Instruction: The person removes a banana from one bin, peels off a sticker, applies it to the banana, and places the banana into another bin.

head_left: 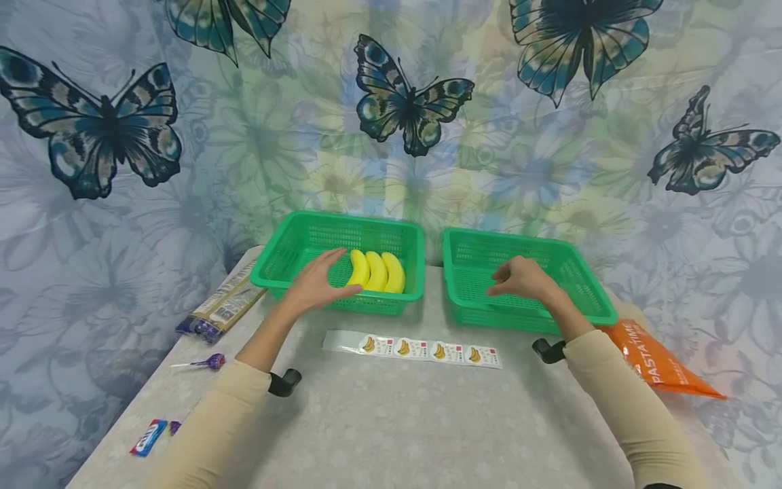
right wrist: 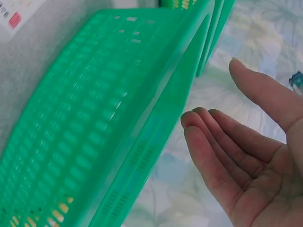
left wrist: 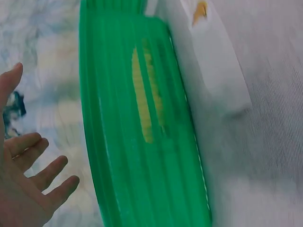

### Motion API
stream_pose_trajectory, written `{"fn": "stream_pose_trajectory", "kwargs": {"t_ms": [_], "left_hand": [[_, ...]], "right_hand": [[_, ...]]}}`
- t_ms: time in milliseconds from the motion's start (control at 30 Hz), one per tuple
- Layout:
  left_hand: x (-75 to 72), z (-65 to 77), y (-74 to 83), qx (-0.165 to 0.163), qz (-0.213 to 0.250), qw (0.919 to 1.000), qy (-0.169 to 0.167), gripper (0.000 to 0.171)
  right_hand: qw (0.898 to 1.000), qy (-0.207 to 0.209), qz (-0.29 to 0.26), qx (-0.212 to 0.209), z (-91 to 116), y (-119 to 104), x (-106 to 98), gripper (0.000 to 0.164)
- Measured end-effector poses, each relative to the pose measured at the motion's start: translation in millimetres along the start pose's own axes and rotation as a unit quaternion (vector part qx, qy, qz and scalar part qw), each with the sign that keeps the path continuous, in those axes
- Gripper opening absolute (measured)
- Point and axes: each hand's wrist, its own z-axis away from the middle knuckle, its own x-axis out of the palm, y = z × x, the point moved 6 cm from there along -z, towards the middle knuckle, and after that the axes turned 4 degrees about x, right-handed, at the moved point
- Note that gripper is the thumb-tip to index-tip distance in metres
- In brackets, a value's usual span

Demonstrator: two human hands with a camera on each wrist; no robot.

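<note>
Three yellow bananas [head_left: 377,272] lie side by side in the left green basket [head_left: 348,217]. My left hand [head_left: 314,284] hovers over that basket's front left part, thumb and fingers spread apart and holding nothing; the left wrist view shows the hand [left wrist: 28,184] beside the green wall. Above the right green basket [head_left: 470,316], which has nothing visible inside, hangs my right hand [head_left: 524,278]. Its fingers are loosely bent and grip nothing, as the right wrist view of the hand [right wrist: 251,175] confirms. A strip of banana-picture labels [head_left: 421,348] lies flat in front of the baskets.
At the left are a gold and purple packet [head_left: 222,302], a purple lollipop [head_left: 214,361] and a small blue-and-red wrapped sweet [head_left: 149,437]. An orange PASTA TIME bag [head_left: 656,356] lies right of the right basket. A butterfly-printed cloth [head_left: 415,183] hangs directly behind.
</note>
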Motion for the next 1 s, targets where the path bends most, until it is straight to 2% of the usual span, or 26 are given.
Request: {"fn": "stream_pose_trajectory", "kwargs": {"t_ms": [267, 467, 533, 767, 1000], "left_hand": [[-28.8, 13.1, -59.0, -0.031, -0.038, 0.9980, 0.041, 0.095], [-39.6, 25.8, -101.0, -0.069, -0.069, 0.9940, 0.049, 0.097], [-40.4, 27.9, -111.5, -0.079, -0.063, 0.9936, 0.050, 0.098], [-37.4, 27.9, -128.8, -0.084, -0.038, 0.9934, 0.067, 0.103], [-30.5, 27.6, -144.6, -0.091, 0.050, 0.9910, 0.083, 0.101]], "right_hand": [[1.000, -0.005, -0.006, -0.022, 0.1, -17.9, 7.1, 0.048], [0.999, -0.019, -0.021, -0.026, -0.1, -30.9, 14.0, 0.048], [0.999, -0.021, -0.021, -0.026, 0.5, -35.2, 14.3, 0.048], [0.999, -0.022, -0.016, -0.022, -0.5, -42.7, 14.4, 0.046], [0.999, -0.027, -0.031, -0.019, -1.2, -44.7, 21.8, 0.047]]}}
